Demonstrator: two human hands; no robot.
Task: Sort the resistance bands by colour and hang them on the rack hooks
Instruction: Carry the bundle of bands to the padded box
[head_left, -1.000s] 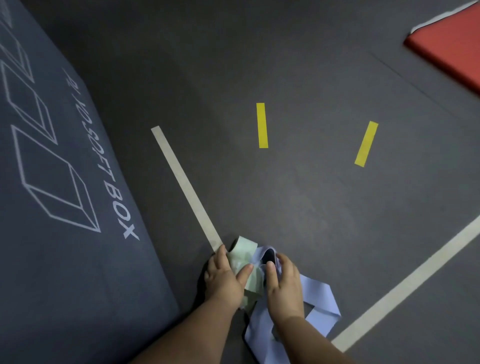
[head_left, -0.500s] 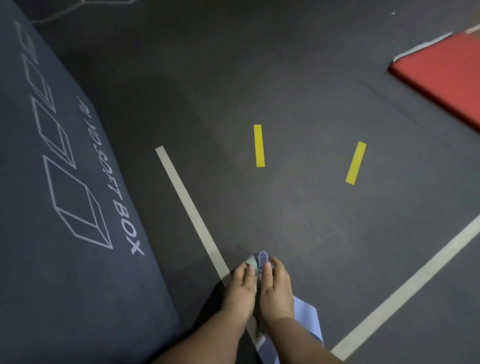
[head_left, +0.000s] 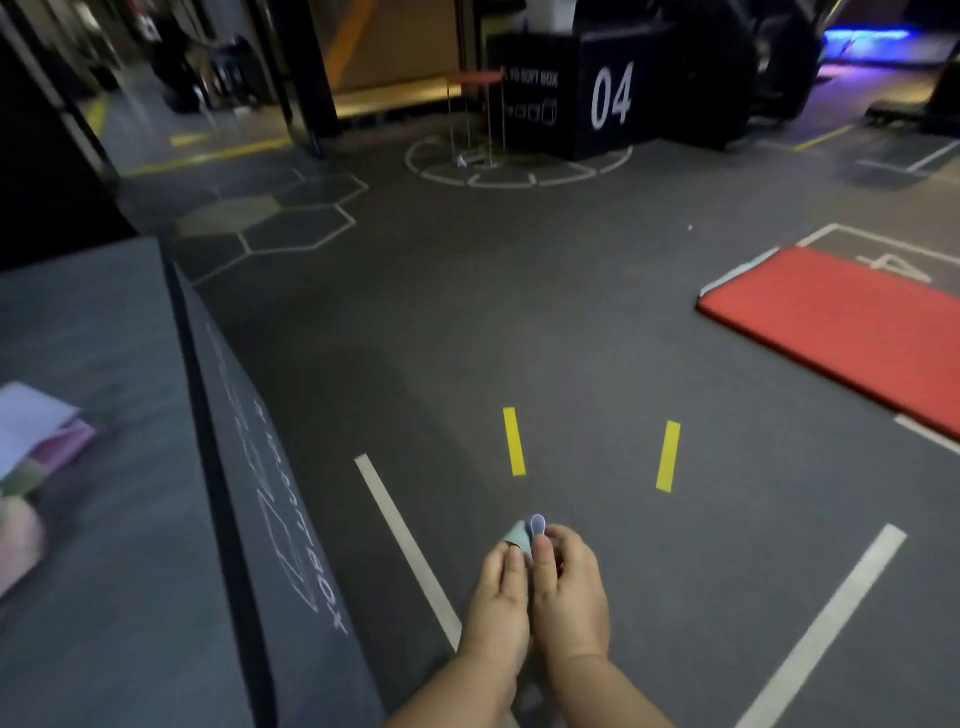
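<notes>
Low in the middle of the view, above the dark gym floor (head_left: 571, 322), the left hand (head_left: 500, 597) and right hand (head_left: 570, 587) are pressed side by side with curled fingers. The left pinches a pale green band (head_left: 517, 535) and the right a lavender band (head_left: 537, 524). Only a short folded loop of each shows past the thumbs, the two loops touching; the rest is hidden inside the hands.

To the left stands a grey soft box (head_left: 234, 519). On the far left of its top surface lies a blurred pile of bands (head_left: 36, 447) in lavender, pink and pale green, well apart from the hands. The box's long side slants down toward the left forearm.

A white line (head_left: 400, 535) passes just left of the hands and another white line (head_left: 826, 623) lies to the right. Two yellow tape strips (head_left: 514, 441) sit on the open floor ahead. A red mat (head_left: 841, 322) lies well off to the right, and a black box marked 04 (head_left: 608, 98) stands far back.
</notes>
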